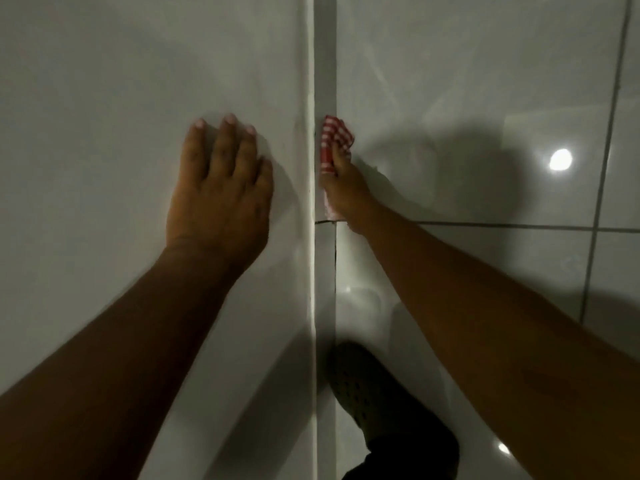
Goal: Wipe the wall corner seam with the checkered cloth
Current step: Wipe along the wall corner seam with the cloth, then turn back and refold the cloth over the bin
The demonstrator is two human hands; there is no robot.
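Checkered cloth on corner seam, right hand gripping

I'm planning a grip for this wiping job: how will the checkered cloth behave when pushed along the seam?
The checkered cloth looks soft and floppy: it is bunched in the right hand, so it probably folds rather than pushes stiffly. It seems light. On the glossy tile wall it may slide easily, needing steady pressure.

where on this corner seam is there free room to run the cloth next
Above the checkered cloth the corner seam runs bare to the top edge. Crowded at mid-height: right hand on the seam, left hand flat beside it. Below, a shoe sits close.
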